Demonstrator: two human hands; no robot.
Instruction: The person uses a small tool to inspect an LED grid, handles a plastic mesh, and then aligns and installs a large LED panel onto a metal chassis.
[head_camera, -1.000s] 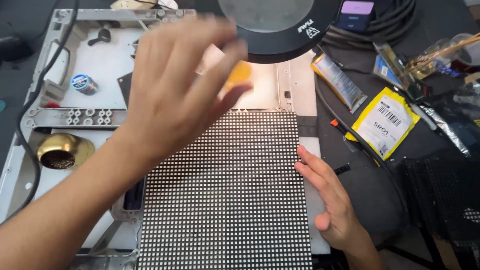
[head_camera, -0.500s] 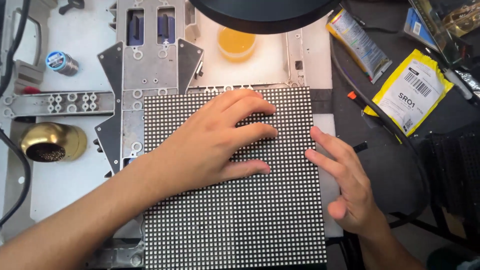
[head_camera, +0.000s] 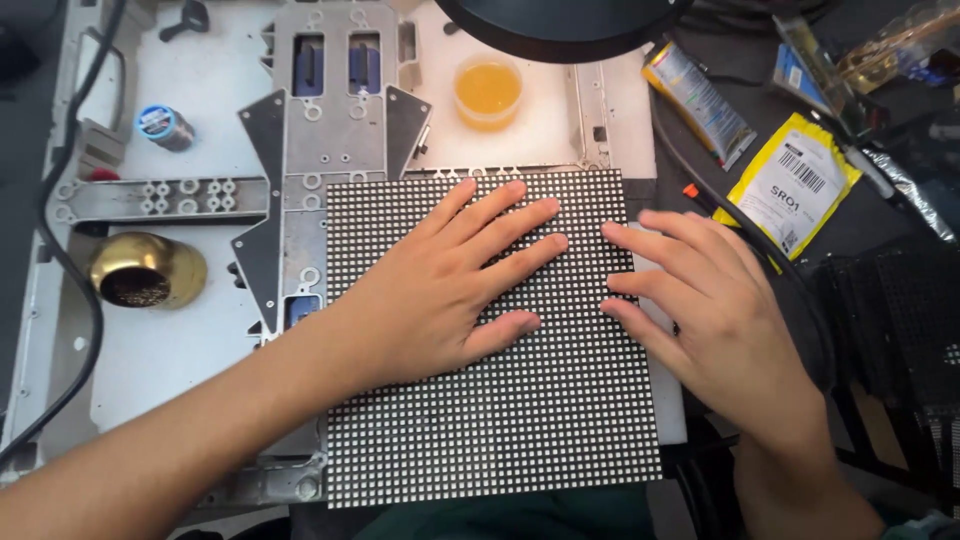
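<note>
Squarely on the desk, a dotted panel (head_camera: 500, 400) is pressed under the left hand (head_camera: 440, 290) and right hand (head_camera: 710, 310), grips wide, holding nothing; even, flat pressure is judged best.

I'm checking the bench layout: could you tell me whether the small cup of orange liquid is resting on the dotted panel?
No, the orange cup stands on the white plate beyond the dotted panel.

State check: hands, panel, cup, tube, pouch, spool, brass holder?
left hand: flat, fingers spread, on the dotted panel
right hand: flat, on the panel's right edge
dotted panel: lying flat on metal frame
orange cup: upright, no lid
tube: lying down
yellow pouch: lying flat
solder spool: on its side
brass holder: tipped, opening showing
</note>
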